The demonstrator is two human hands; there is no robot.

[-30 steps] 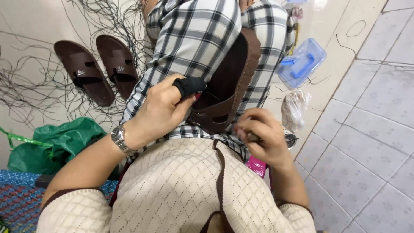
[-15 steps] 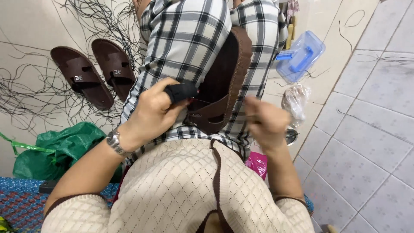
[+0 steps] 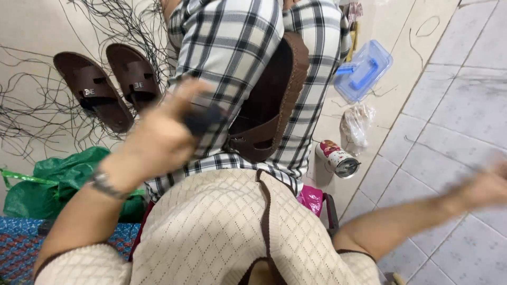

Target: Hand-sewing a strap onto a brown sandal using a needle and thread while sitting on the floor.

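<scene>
Sandal (image 3: 269, 100) on your lap: steady it while your left hand (image 3: 163, 137) grips the dark tool (image 3: 203, 119); your blurred right hand (image 3: 483, 187), grip unreadable, swings far right.

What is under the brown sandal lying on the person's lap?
The brown sandal rests between legs in black-and-white checked trousers. The cloth directly beneath it is covered, and the blurred left hand hides its near edge.

Three brown sandals showed: two sandals on the floor (image 3: 108, 89) at far left, one sandal on the lap (image 3: 272, 100). One blue plastic box (image 3: 363, 69) sat far right, one clear plastic bag (image 3: 356, 124) nearer, one can (image 3: 338, 158) beside it. One green bag (image 3: 63, 179) lay near left. Two hands were up: left hand (image 3: 163, 137), right hand (image 3: 486, 187).
</scene>
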